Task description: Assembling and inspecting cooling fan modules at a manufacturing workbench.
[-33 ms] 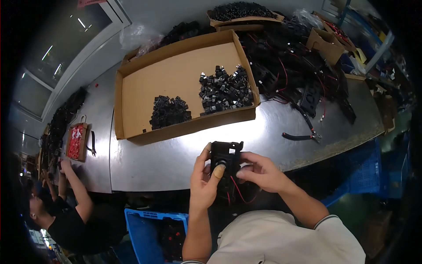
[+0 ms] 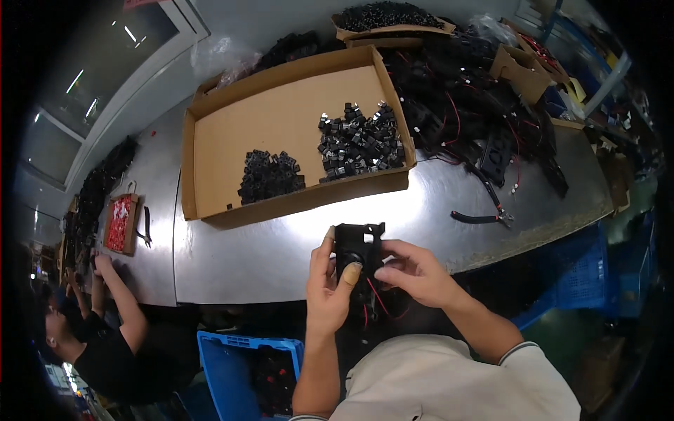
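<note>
In front of my body, above the near table edge, I hold a black plastic panel (image 2: 358, 242) with a square cutout near its top and a round opening lower down. My left hand (image 2: 328, 298) grips its left side, the thumb pressed on the face by the round opening; tape or a finger cover wraps that thumb. At the right edge my right hand (image 2: 421, 276) is closed, thumb and fingers bent against the panel. What its fingertips pinch behind the edge is hidden. Red wires (image 2: 378, 297) hang from the panel's lower end.
Beyond my hands, a shallow cardboard box (image 2: 302, 201) holds two piles of small black parts. Cutting pliers (image 2: 477, 218) lie to its right, near wired black panels (image 2: 496, 158). Below left stands a blue crate (image 2: 221, 379); a co-worker (image 2: 112, 351) works at far left.
</note>
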`<state>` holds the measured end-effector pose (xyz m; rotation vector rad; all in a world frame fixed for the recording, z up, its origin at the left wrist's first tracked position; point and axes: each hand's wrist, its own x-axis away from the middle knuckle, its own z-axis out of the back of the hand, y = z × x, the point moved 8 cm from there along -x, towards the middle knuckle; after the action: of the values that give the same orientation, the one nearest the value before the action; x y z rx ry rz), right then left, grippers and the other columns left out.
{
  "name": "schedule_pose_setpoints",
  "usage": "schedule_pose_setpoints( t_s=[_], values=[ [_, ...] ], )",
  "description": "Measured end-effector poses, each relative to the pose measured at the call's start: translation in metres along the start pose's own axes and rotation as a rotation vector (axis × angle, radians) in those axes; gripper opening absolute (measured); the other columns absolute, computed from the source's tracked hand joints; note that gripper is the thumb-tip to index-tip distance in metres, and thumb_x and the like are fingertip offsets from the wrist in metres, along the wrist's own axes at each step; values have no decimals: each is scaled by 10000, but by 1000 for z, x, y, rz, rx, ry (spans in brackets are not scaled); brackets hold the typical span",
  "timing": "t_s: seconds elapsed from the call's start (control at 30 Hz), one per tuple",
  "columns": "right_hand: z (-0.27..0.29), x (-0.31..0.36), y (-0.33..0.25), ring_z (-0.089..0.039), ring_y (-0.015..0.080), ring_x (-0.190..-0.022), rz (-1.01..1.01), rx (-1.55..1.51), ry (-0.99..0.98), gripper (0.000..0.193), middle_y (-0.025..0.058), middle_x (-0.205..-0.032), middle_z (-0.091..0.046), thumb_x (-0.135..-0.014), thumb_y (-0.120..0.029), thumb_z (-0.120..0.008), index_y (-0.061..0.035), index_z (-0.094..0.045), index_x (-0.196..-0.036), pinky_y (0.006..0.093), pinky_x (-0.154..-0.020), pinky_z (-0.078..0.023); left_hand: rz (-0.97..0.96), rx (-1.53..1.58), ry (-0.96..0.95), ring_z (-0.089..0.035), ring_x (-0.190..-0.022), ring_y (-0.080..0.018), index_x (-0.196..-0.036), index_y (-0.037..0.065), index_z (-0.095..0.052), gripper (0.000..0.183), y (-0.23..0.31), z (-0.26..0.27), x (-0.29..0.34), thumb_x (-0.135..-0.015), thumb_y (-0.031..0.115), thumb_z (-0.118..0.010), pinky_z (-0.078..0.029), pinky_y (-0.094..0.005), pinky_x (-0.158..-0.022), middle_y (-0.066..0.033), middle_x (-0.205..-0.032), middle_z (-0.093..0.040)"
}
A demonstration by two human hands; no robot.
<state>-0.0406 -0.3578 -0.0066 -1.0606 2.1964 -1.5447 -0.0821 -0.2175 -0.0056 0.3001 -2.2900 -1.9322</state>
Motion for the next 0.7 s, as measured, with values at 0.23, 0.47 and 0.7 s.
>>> schedule_pose_setpoints(
  t_s=[0.23,0.47,0.7],
  values=[
    [-49,18,-66,-579,309,-1106,633,875,-104,469,152,-1179,-568,-868,-17,-655,-33,-553,-1326,355,-907,-496,72,343,-240,-453,-1332,-274,-1524,23,-248,821,1,-5,15,-844,18,-708,-400,-408,-1094,-147,-1480,-407],
    [-95,45,-144,-588,328,-1076,693,1181,-390,560,146,-1216,-595,-835,-63,-715,-90,-546,-1368,351,-918,-480,344,1112,293,-437,-1339,-358,-1503,68,-263,862,-21,-17,23,-770,-8,-709,-371,-510,-1122,-177,-1451,-425],
    [-100,51,-150,-673,245,-853,307,692,-547,305,132,-975,-687,-835,-176,-745,-41,-642,-1089,315,-787,-517,-34,819,-82,-354,-1399,-373,-1423,176,-394,893,-27,-20,19,-620,5,-747,-359,-561,-1123,-123,-1504,-388]
  ],
)
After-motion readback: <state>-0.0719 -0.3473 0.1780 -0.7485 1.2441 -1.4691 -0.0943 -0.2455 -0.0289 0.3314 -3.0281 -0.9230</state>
